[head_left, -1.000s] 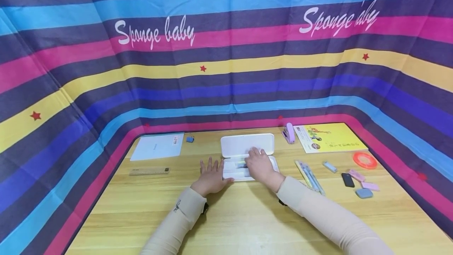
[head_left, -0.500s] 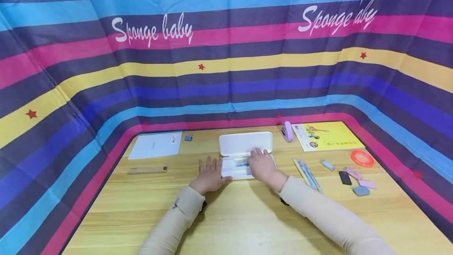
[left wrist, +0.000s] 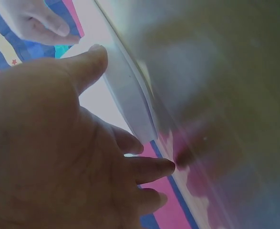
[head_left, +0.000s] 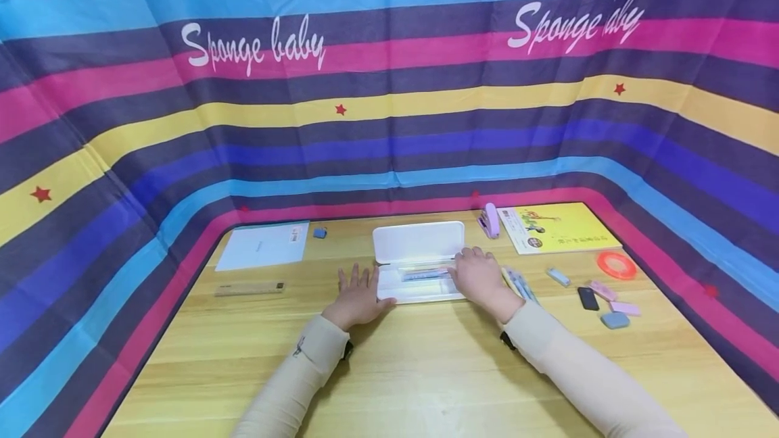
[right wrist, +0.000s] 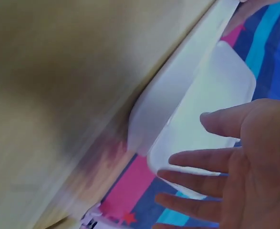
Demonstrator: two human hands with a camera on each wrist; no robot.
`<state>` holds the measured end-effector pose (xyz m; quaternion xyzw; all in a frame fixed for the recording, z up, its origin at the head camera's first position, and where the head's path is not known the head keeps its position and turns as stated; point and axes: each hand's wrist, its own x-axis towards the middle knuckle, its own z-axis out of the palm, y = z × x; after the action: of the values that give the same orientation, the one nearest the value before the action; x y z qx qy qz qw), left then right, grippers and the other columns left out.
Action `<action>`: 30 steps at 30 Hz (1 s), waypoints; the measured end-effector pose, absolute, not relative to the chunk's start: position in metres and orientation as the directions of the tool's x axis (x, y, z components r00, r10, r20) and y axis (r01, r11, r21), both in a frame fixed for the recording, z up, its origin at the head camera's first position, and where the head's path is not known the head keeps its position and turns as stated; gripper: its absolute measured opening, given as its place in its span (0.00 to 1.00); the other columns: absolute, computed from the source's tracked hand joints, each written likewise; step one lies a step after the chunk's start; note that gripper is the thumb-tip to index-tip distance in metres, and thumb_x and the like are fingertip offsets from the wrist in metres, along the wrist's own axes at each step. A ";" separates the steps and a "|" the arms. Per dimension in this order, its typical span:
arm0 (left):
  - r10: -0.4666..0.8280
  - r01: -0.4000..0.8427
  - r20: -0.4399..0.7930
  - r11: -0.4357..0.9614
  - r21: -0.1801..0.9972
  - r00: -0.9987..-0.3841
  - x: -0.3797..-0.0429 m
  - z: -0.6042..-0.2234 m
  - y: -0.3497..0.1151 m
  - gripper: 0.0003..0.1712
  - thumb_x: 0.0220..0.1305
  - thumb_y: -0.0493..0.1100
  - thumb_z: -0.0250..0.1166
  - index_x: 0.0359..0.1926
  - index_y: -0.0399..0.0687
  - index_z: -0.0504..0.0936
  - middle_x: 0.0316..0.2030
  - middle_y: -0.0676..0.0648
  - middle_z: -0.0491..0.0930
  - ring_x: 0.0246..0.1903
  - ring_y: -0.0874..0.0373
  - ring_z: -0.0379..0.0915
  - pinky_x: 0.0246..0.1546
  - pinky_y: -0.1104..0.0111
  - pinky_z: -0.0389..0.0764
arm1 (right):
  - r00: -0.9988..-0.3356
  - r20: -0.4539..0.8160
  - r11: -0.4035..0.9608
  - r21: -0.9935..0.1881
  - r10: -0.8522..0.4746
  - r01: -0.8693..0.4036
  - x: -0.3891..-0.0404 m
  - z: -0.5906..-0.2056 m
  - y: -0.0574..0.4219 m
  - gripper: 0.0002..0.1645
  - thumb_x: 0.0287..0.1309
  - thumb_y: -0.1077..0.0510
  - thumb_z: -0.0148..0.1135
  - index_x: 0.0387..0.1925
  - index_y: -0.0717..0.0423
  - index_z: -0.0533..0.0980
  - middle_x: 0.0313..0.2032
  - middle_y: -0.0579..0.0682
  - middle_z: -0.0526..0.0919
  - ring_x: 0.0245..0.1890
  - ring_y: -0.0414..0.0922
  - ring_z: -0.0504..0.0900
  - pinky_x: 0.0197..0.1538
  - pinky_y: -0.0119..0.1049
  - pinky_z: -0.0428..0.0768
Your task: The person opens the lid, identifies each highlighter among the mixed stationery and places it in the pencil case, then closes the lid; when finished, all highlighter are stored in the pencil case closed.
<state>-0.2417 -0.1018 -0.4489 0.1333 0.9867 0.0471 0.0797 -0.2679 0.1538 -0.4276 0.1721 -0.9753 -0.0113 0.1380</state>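
Fingers of your right hand (head_left: 485, 278), extended, apart and gripping nothing, stand at one end of the white pencil case (head_left: 420, 294), whose long axis runs leftward from them, past the pens (head_left: 421, 276) inside, to your likewise spread left hand (head_left: 358, 299).

Study-desk setup; home or office, can't tell. Wood-grain worktop (head_left: 426, 370) with white pencil case (head_left: 418, 243), pens (head_left: 520, 285), ruler (head_left: 249, 288), purple stapler (head_left: 492, 220), yellow booklet (head_left: 566, 228); striped "Sponge baby" cloth (head_left: 353, 151) screens left, back, right.
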 end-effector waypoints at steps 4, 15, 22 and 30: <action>0.260 0.243 -0.143 0.962 0.125 -0.955 -0.241 -0.450 -0.104 0.49 0.54 0.72 0.37 0.66 0.42 0.42 0.64 0.38 0.46 0.62 0.40 0.27 0.53 0.44 0.23 | -0.948 0.197 0.968 0.012 -0.249 -0.252 -0.268 -0.425 0.163 0.18 0.54 0.47 0.51 0.31 0.58 0.76 0.31 0.55 0.74 0.36 0.53 0.70 0.38 0.50 0.68; 0.270 0.253 -0.150 0.960 0.124 -0.951 -0.242 -0.452 -0.103 0.50 0.54 0.72 0.36 0.66 0.42 0.41 0.64 0.38 0.45 0.62 0.41 0.27 0.52 0.44 0.23 | -0.993 -0.009 0.993 -0.015 -0.115 -0.115 -0.266 -0.430 0.200 0.13 0.42 0.63 0.53 0.31 0.69 0.73 0.28 0.58 0.67 0.33 0.54 0.66 0.35 0.50 0.67; 0.269 0.251 -0.157 0.960 0.128 -0.950 -0.242 -0.454 -0.104 0.50 0.54 0.72 0.36 0.66 0.42 0.40 0.64 0.38 0.44 0.62 0.41 0.26 0.53 0.44 0.23 | -0.993 -0.019 0.994 0.009 -0.112 -0.113 -0.263 -0.430 0.207 0.12 0.42 0.63 0.55 0.31 0.69 0.73 0.26 0.58 0.66 0.31 0.53 0.65 0.34 0.49 0.67; 0.270 0.251 -0.157 0.960 0.127 -0.950 -0.243 -0.454 -0.103 0.50 0.54 0.73 0.36 0.66 0.42 0.40 0.64 0.39 0.44 0.62 0.42 0.27 0.53 0.45 0.23 | -0.990 -0.012 0.989 0.044 -0.143 -0.143 -0.261 -0.432 0.210 0.09 0.45 0.62 0.54 0.28 0.66 0.75 0.26 0.58 0.68 0.31 0.54 0.66 0.34 0.51 0.67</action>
<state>-0.2432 -0.1033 -0.4545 0.1321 0.9860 0.0527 0.0866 -0.2611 0.2099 -0.4319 0.0718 -0.9972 -0.0225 -0.0046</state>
